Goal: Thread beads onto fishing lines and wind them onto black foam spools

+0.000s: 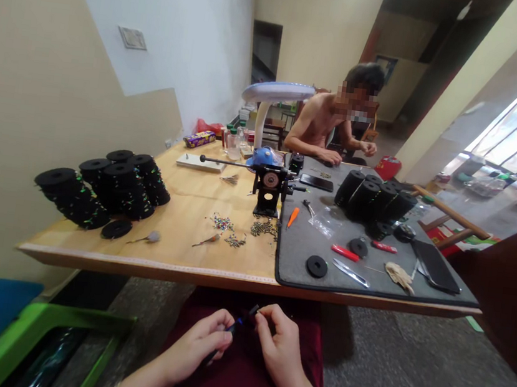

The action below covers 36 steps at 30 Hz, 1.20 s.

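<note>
Black tool (pixel 238 325) pinched between left fingers (pixel 221 337) and right fingers (pixel 263 315).

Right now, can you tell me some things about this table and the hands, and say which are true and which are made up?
1. Both hands, left hand and right hand, pinch a small dark tool over the lap. True.
2. The black spools are piled on the floor. False: they stand on the table.
3. The orange tool lies on the grey mat. True.
4. The lamp hangs from the ceiling. False: it stands on the table.
5. Another person sits at the far end. True.
</note>
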Available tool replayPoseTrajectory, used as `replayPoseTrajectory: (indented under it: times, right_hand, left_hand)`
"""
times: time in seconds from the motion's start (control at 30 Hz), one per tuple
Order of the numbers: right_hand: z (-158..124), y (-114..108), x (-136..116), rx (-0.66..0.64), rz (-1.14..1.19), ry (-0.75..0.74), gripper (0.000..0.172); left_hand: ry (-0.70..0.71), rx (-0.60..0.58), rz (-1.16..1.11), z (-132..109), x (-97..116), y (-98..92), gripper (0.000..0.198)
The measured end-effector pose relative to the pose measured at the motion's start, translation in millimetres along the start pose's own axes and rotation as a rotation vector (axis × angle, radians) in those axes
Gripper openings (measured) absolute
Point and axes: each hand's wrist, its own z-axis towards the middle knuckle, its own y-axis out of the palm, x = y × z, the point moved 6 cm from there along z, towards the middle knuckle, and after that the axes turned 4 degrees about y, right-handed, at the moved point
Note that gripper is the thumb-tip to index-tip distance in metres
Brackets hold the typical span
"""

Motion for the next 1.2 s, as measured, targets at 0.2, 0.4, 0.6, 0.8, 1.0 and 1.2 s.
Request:
replayPoseTrajectory:
  times: [0.2,0.4,0.6,0.8,1.0,1.2]
  right_hand:
    - [3,-1,-3,-0.005,0.04,0.026,0.019]
    - [7,-8,-3,0.013,0.052,0.02,0.019]
    - [12,-18,10,0.017,0.015,0.007,0.018]
    - [15,-29,21,0.066,-0.009,-0.031,0.018]
    - [15,-44,35,0.098,-0.031,-0.016,0.018]
    - [15,-48,50,0.113,-0.027,-0.018,0.017]
  left_hand:
    - [-0.01,-0.003,-0.126,-2,6,4.5,0.028]
    - [-0.011,0.004,-0.389,-10,22,11.8,0.03]
    - [0.06,0.022,-0.471,-22,46,-0.3,0.03]
    - [0.07,0.046,-0.448,-30,66,-7.8,0.031]
    - [0.063,0.057,-0.477,-33,70,-8.0,0.03]
    - [0.071,0.046,-0.46,-35,78,-3.0,0.031]
